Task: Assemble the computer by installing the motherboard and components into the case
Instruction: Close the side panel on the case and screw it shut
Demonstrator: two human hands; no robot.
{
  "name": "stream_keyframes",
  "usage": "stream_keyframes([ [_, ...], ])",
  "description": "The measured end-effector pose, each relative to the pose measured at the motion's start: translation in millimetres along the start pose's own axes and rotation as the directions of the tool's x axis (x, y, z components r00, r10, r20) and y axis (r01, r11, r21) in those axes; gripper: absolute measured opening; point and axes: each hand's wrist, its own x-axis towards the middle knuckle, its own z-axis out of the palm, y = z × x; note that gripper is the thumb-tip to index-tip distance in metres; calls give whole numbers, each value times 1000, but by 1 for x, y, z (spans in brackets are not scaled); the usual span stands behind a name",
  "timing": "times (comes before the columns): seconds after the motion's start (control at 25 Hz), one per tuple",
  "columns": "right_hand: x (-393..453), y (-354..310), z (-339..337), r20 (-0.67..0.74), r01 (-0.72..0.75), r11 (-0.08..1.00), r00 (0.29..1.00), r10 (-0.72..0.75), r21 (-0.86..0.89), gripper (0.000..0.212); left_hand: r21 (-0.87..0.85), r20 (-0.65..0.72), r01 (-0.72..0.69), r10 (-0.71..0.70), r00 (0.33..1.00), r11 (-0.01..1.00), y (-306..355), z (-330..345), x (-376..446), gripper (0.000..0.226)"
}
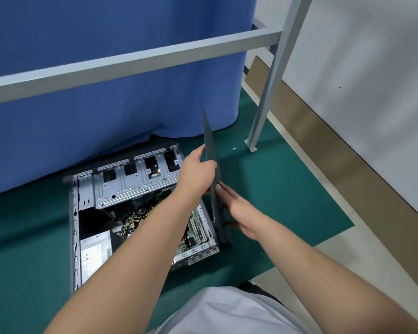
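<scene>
The left hand [198, 172] is gripping the dark grey metal side panel [211, 150], standing on edge along the right side of the open silver computer case [140, 210] on the green mat [275, 189]; the right hand [239, 213], fingers straight, is pressing flat against it.

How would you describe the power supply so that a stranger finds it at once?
Look inside the open computer case lying on the green mat. The power supply sits in its near left corner. It is the only plain silver box with a white label; the drive cage at the far end has cut-outs.

Both arms reach forward; the left hand [198, 171] is curled, the right hand [239, 210] has straight fingers.
</scene>
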Motion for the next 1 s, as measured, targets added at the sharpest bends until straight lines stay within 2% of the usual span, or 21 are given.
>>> stream_keyframes([
  [0.12,13,13,1,-20,1,988,1000,-4,-152,71,-103,-16,11,-12,1000,995,-14,-28,-3,49],
  [0.24,29,18,-25,-172,-66,933,985,4,-355,72,-274,0,69,-72,997,959,-32,-63,-8,40],
  [0.32,38,15,-45,-290,-120,904,957,-5,-411,73,-377,6,95,-100,995,921,-46,-90,-15,36],
  [0.4,46,9,-58,-366,-141,928,930,5,-344,72,-428,-9,105,-120,993,898,-60,-115,-23,34],
  [0.48,53,-2,-61,-391,-103,982,920,33,-157,62,-457,-34,99,-129,991,884,-76,-140,-30,34],
  [0.56,57,-12,-50,-359,-44,999,932,43,5,40,-480,-54,79,-119,991,874,-92,-166,-36,35],
  [0.64,59,-18,-28,-373,0,1000,928,5,12,18,-474,-145,47,-131,981,879,-106,-188,-41,29],
  [0.72,61,-20,1,-407,51,998,912,-59,-30,17,-340,-341,9,-132,931,940,-123,-209,-44,20],
  [0.84,59,-24,41,-431,107,992,894,-126,-69,15,46,-549,30,0,836,999,-146,-236,-47,36],
  [0.92,60,-24,60,-437,92,988,889,-138,-124,14,299,-574,130,69,816,945,-159,-248,-47,42],
  [1.0,62,-21,74,-454,69,979,878,-150,-190,13,519,-570,284,79,817,806,-168,-254,-46,44],
])
